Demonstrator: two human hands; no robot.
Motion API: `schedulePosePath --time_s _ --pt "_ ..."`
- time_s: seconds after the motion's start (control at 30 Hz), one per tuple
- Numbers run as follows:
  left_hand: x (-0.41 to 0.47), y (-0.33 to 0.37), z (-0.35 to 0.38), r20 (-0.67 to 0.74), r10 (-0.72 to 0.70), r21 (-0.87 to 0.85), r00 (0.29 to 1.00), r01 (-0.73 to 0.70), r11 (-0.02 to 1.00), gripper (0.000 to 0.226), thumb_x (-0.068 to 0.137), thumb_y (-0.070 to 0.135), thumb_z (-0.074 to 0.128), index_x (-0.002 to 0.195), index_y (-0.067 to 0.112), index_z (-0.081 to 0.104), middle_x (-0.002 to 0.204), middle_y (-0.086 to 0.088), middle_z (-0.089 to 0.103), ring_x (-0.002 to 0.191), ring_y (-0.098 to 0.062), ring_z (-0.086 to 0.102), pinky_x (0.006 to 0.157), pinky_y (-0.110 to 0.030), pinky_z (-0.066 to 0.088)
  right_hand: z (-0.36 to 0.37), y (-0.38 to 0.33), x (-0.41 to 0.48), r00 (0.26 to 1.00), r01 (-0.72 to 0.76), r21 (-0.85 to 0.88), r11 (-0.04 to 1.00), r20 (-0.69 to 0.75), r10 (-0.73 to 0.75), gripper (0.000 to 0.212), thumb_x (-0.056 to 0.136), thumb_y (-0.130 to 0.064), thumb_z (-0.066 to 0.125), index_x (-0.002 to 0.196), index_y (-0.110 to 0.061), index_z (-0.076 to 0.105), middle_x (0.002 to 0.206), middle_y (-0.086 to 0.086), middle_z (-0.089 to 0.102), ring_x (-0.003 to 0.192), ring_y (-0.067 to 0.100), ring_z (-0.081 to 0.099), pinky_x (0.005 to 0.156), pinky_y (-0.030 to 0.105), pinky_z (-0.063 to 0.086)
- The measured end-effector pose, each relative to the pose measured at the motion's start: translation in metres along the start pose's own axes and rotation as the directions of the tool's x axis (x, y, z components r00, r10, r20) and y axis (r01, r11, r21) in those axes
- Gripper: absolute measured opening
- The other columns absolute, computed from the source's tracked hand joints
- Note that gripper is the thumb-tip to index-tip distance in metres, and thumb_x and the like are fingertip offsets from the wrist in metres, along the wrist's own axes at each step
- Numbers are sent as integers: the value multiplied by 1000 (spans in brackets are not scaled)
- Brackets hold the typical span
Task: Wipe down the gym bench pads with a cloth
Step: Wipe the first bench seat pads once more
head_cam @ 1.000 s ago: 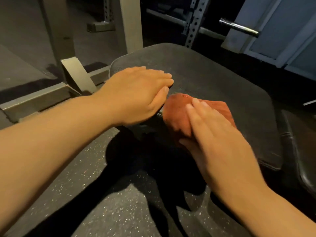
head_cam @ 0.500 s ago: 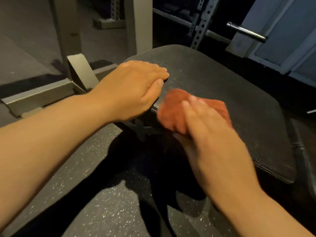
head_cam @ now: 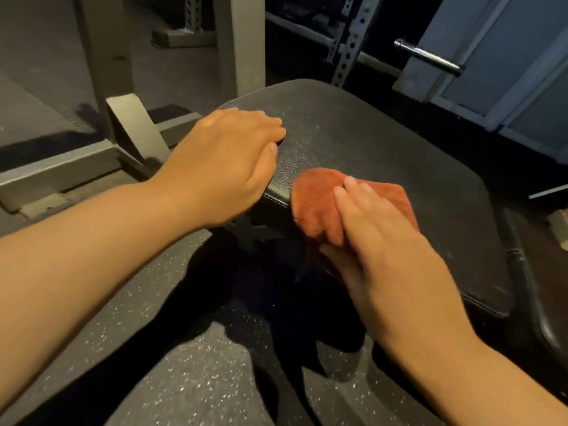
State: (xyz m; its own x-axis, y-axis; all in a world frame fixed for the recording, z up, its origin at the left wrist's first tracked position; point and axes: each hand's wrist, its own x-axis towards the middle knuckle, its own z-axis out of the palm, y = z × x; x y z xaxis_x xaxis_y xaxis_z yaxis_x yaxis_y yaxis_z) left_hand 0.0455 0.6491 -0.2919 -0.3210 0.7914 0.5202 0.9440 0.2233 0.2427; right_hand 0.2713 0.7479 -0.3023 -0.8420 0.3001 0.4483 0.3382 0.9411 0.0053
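The right hand (head_cam: 384, 241), fingers pressed together, presses an orange cloth (head_cam: 316, 204) onto the near edge of the bench pad (head_cam: 384, 142); the left hand (head_cam: 227, 161), fingers together, rests on the pad's left corner.

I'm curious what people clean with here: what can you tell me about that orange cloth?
The cloth is rust-orange and soft-looking, like terry or microfibre, with a stitched edge. It sits bunched at the near edge of the black bench pad, partly on top and partly draped down the side. The right hand presses it to the pad with straight fingers, and the thumb lies below the hanging part.
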Motion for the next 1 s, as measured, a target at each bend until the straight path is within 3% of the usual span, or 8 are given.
schedulePosePath --time_s 0.13,0.27,0.33,0.4,0.53,0.73,0.9,1.0 --pt "-2 -5 -6 32 26 -42 999 -25 999 61 97 41 18 141 17 53 148 0 52 141 -17 41 120 -42 26 11 -36 41 996 67 -52 996 68 -64 63 101 -37 53 153 -7 35 160 13 35 148 28 33 120 45 30" --pt "-1 -9 -9 55 59 -17 997 -58 998 54 100 36 25 144 16 51 148 1 51 140 -15 41 119 -34 23 -11 -3 23 987 51 26 998 149 -54 63 101 -53 32 155 -20 33 160 -2 36 147 11 30 120 27 25" --pt "0 -8 -6 53 59 -7 997 -58 998 53 100 35 27 143 16 52 148 1 51 140 -15 41 120 -36 24 -27 15 14 986 -113 138 984 140 93 44 102 -54 27 140 -39 43 133 -24 54 122 -3 45 95 6 32" --pt "0 -5 -2 37 37 6 999 -38 999 53 100 35 27 142 15 53 147 0 52 140 -16 42 121 -41 25 -28 16 13 974 -215 173 961 107 199 27 103 -51 26 117 -41 47 105 -24 55 100 2 50 77 11 36" --pt "0 -2 -1 25 18 13 1000 -19 1000 54 94 36 34 141 16 53 148 -1 51 140 -19 41 120 -41 24 -1 -36 24 998 -61 -37 997 30 62 52 102 -44 35 144 -15 48 151 6 48 143 26 39 116 42 34" --pt "-3 -3 -6 24 34 -10 999 -33 999 55 99 35 26 141 15 54 148 0 51 141 -19 41 120 -42 26 13 14 -38 958 275 -422 864 46 -283 53 104 -13 30 156 -19 33 165 1 24 152 25 23 122 45 23" --pt "-6 9 -9 37 43 73 998 -45 996 54 97 33 28 132 9 61 140 -6 59 133 -26 50 115 -48 33 9 51 -81 952 304 -542 783 142 -271 51 106 -16 23 154 -18 37 166 -2 22 154 21 13 125 43 10" --pt "-7 32 2 122 76 158 990 -95 983 57 97 37 25 136 14 60 144 -2 56 137 -20 47 116 -42 31 18 14 -41 962 239 -473 848 -4 -273 48 106 -20 31 153 -19 40 163 0 30 151 23 25 122 47 22"
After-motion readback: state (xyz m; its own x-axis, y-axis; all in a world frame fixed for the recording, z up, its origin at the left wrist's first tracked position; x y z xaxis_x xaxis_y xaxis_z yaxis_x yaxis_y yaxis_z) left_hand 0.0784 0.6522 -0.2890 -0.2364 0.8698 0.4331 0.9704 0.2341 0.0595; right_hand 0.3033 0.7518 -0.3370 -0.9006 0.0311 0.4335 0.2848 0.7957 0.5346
